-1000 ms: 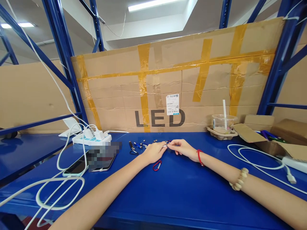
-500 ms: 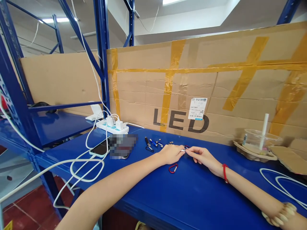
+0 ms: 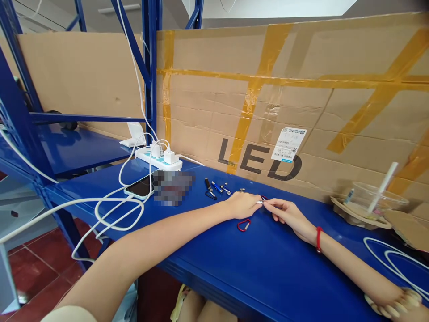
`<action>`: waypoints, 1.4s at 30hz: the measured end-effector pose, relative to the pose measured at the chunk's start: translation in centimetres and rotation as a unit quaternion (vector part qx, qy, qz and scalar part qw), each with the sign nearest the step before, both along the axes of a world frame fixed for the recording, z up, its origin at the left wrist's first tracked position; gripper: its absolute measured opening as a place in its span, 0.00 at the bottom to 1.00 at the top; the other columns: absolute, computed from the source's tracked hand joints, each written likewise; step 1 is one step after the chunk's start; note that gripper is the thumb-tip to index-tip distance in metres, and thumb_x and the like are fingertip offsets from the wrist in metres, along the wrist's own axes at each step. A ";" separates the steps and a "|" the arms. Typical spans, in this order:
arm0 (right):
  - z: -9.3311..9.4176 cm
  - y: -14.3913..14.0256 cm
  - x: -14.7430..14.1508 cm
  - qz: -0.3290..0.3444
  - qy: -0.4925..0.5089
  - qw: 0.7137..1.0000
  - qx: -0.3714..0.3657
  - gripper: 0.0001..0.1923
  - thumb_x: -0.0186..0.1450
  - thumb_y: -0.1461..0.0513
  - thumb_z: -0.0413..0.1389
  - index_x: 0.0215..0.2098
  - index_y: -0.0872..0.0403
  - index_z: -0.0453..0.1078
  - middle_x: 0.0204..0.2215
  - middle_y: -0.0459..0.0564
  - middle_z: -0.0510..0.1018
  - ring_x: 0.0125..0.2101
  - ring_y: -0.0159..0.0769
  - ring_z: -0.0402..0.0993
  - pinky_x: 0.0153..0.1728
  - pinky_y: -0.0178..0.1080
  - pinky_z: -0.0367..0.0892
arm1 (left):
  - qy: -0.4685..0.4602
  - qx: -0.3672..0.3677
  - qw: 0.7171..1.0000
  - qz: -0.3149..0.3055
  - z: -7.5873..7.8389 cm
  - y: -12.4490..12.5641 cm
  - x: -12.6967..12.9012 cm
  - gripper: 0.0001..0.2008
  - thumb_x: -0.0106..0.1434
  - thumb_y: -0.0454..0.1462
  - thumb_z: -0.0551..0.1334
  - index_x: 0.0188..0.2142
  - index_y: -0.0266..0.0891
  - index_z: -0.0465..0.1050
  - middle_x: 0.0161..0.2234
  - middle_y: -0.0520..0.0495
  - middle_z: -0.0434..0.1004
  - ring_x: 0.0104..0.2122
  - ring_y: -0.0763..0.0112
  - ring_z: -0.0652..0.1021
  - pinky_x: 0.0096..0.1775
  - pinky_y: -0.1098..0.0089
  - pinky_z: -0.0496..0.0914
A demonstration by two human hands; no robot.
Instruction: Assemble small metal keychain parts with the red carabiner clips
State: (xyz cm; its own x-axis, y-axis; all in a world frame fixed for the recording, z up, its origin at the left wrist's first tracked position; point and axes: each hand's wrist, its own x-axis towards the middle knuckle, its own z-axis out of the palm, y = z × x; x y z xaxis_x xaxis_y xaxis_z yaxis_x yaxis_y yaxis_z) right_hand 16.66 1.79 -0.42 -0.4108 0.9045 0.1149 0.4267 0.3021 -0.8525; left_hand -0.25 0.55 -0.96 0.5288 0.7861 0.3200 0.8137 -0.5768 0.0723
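Observation:
Over the blue tabletop, my left hand (image 3: 244, 204) and my right hand (image 3: 284, 212) meet at the fingertips. Between them they pinch a small shiny silver metal piece (image 3: 260, 202), too small to name. Both hands are closed on it. A bit of dark red (image 3: 264, 197) shows just behind the fingertips; I cannot tell whether it joins the metal piece. Just in front of my left hand lies a red carabiner (image 3: 243, 225) with a silver gate. Behind that hand are a black stick-like item with a looped cord (image 3: 210, 188) and small blue and silver pieces (image 3: 219, 187).
To the left, a phone (image 3: 139, 187) lies beside a blurred patch, with white cables (image 3: 120, 201) and a power strip (image 3: 159, 159) nearby. A cardboard sheet (image 3: 208, 112) stands along the back. At right are a clear cup (image 3: 375, 197) in a pulp tray and a white cable coil (image 3: 395, 257).
The view has tilted downward, so more of the table's front edge and my lap shows. Both hands stay joined at the small metal piece with little visible movement.

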 end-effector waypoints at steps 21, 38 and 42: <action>-0.2 0.3 0.2 0.017 0.051 0.998 0.010 0.16 0.50 0.52 0.55 0.28 0.56 0.70 0.18 0.42 0.66 0.14 0.22 0.57 0.14 0.28 0.49 | -0.006 0.012 1.000 -0.006 0.6 -0.3 0.2 0.12 0.64 0.40 0.42 0.37 0.41 0.61 0.37 0.50 0.70 0.37 0.66 0.72 0.33 0.69 0.66; -0.2 0.4 0.2 0.031 0.073 0.997 0.024 0.18 0.50 0.50 0.54 0.25 0.57 0.70 0.21 0.45 0.69 0.15 0.22 0.59 0.13 0.28 0.51 | 0.003 0.006 1.000 0.004 1.5 -1.1 0.5 0.13 0.64 0.40 0.41 0.36 0.41 0.61 0.36 0.49 0.70 0.35 0.68 0.72 0.34 0.70 0.66; -0.2 0.4 0.3 0.028 0.071 0.997 0.026 0.18 0.50 0.50 0.54 0.27 0.56 0.70 0.20 0.44 0.68 0.15 0.22 0.59 0.14 0.28 0.50 | 0.005 0.003 1.000 0.007 1.3 -1.0 0.4 0.13 0.64 0.41 0.41 0.36 0.40 0.61 0.35 0.49 0.70 0.35 0.67 0.72 0.34 0.69 0.66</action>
